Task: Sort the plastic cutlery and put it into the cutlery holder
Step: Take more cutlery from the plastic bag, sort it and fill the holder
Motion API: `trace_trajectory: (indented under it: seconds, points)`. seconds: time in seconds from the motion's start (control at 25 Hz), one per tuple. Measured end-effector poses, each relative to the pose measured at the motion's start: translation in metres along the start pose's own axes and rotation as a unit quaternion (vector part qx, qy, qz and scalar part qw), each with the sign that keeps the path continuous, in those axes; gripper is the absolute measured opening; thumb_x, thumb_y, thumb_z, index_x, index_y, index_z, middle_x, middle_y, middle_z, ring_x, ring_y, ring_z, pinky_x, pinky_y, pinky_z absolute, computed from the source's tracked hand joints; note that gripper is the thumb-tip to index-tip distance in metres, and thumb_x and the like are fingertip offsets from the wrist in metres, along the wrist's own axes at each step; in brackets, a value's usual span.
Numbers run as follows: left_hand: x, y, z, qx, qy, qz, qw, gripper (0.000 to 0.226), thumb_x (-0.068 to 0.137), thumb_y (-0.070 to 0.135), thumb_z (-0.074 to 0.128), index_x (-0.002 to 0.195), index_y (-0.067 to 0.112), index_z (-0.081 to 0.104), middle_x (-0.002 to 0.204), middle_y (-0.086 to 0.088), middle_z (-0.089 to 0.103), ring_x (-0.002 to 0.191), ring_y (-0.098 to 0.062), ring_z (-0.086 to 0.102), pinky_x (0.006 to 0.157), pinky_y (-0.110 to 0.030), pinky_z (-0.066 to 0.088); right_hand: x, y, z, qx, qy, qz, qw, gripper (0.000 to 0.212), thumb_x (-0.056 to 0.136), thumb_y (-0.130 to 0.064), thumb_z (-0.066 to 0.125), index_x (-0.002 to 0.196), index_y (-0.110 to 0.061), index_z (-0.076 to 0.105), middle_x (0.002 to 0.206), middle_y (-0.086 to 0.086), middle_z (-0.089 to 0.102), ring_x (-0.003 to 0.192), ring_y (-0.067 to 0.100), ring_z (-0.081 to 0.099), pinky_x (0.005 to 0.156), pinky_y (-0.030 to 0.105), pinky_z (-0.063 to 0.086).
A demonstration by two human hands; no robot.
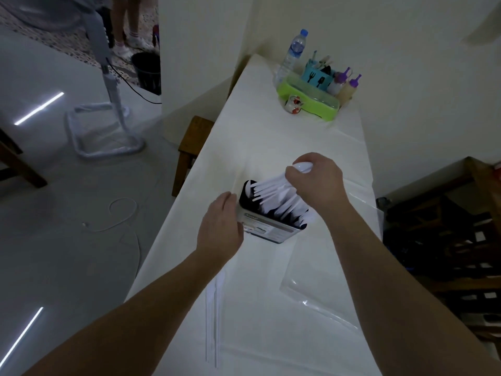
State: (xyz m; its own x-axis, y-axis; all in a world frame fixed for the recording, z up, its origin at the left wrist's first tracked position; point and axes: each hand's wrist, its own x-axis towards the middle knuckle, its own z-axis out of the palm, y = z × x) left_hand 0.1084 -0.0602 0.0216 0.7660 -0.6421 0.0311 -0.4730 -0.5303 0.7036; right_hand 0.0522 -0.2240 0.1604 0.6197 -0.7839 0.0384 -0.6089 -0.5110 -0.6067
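Observation:
A dark metal cutlery holder [267,229] stands mid-table on the white cloth, tilted a little. My left hand [221,222] grips its left wall. My right hand [315,181] is closed on a bunch of white plastic cutlery [273,192], bowl ends in my fist and handles fanned down into the holder. More white plastic cutlery [299,211] stands in the holder's right side. Several white plastic knives [212,316] lie flat on the cloth under my left forearm.
A clear plastic bag [322,283] lies to the right of the holder. At the far end stand a green tray [309,100], a water bottle [291,55], sauce bottles [347,85] and a small mug [294,104]. A wooden stool [191,147] sits beside the table's left edge.

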Motion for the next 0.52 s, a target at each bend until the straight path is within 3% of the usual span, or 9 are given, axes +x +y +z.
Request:
trace_trajectory:
  seconds: [0.12,0.28,0.4,0.52]
  points:
    - [-0.011,-0.005,0.012,0.048,-0.010,0.077,0.996,0.063,0.086,0.007,0.066,0.144,0.003,0.044,0.147,-0.016,0.049,0.133,-0.032,0.049,0.109,-0.042,0.039,0.000,-0.007,0.014,-0.064,-0.019,-0.027,0.997,0.017,0.080,-0.026,0.065,0.094,-0.016,0.068,0.077,-0.003,0.066,0.077,0.016,0.063,0.070,0.021,0.043]
    - [-0.013,-0.007,0.017,0.083,-0.032,0.086,0.992,0.062,0.090,0.010,0.060,0.149,0.007,0.039,0.154,-0.011,0.040,0.140,-0.028,0.041,0.113,-0.040,0.038,0.009,-0.011,0.035,-0.105,-0.051,-0.015,0.993,0.023,0.080,-0.025,0.063,0.095,-0.009,0.068,0.087,0.004,0.069,0.081,0.019,0.061,0.068,0.022,0.041]
    - [-0.010,-0.008,0.016,0.100,-0.054,0.086,0.990,0.065,0.094,0.016,0.056,0.153,0.010,0.029,0.160,-0.008,0.030,0.145,-0.026,0.031,0.116,-0.036,0.029,0.023,-0.020,0.042,-0.137,-0.070,-0.002,0.988,0.022,0.078,-0.023,0.061,0.079,-0.001,0.062,0.074,0.011,0.066,0.071,0.024,0.060,0.063,0.027,0.044]
    - [-0.010,-0.009,0.015,0.102,-0.063,0.091,0.989,0.067,0.096,0.020,0.051,0.156,0.011,0.022,0.163,-0.006,0.022,0.148,-0.025,0.025,0.118,-0.034,0.024,0.035,-0.026,0.044,-0.161,-0.066,0.008,0.985,0.024,0.076,-0.024,0.059,0.062,-0.007,0.047,0.061,0.008,0.055,0.054,0.020,0.047,0.051,0.025,0.036]
